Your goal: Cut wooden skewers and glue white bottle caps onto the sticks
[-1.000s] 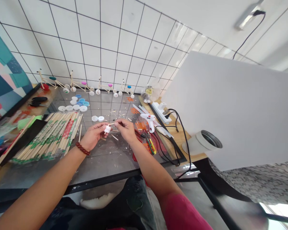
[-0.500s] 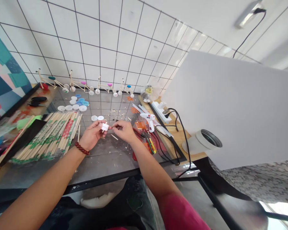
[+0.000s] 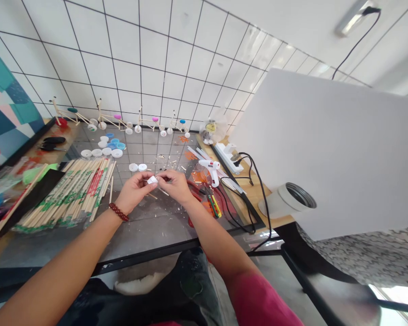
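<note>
A small white plastic bottle cap (image 3: 152,180) is pinched in the fingers of my left hand (image 3: 131,192), above the middle of the table. My right hand (image 3: 177,186) meets it from the right, thumb and forefinger pressed together at the cap's edge. Whatever lies between those right fingertips is hidden. Two more white caps (image 3: 138,167) lie just beyond my left fingers. Short wooden stick pieces (image 3: 163,191) are on the table below my hands.
Several little stick-built bicycles (image 3: 146,124) line the tiled wall. White and blue caps (image 3: 114,146) lie left of centre, beside bundled wrapped chopsticks (image 3: 68,192). To the right are a glue gun (image 3: 211,170), a yellow-green cutter (image 3: 215,206), a power strip (image 3: 229,158) and cables.
My left hand has moved slightly right with the cap and tilted it. My right fingertips, a little apart from the cap before, now meet its edge.
</note>
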Demonstrator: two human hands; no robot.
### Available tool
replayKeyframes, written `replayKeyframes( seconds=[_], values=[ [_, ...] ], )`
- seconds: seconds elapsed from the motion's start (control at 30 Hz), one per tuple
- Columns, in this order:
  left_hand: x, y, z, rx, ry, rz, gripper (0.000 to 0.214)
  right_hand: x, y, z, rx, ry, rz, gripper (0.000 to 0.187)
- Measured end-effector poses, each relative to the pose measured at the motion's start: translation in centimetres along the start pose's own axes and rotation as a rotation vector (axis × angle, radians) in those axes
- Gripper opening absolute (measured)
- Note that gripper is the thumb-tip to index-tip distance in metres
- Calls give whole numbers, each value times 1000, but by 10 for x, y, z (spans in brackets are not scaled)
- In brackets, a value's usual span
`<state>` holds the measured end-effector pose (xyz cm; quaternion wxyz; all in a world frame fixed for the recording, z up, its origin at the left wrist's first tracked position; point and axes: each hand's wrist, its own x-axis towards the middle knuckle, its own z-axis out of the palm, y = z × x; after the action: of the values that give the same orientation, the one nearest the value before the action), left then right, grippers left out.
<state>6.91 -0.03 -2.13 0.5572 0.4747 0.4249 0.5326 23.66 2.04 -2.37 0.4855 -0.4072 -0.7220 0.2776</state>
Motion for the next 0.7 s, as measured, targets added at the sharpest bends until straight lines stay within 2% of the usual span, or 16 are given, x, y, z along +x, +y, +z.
replayKeyframes(
  seconds=[0.4,0.57,0.7],
  values=[
    [2,-6,-2,90,4,3,51,-2,0,1,-185,1,-54,13],
    [-1,3,0,5,-43,-62,50,0,1,-1,-106,5,-122,15],
    [-1,8,0,-71,2,-65,49,3,3,-3,35,-37,-140,19]
  ],
)
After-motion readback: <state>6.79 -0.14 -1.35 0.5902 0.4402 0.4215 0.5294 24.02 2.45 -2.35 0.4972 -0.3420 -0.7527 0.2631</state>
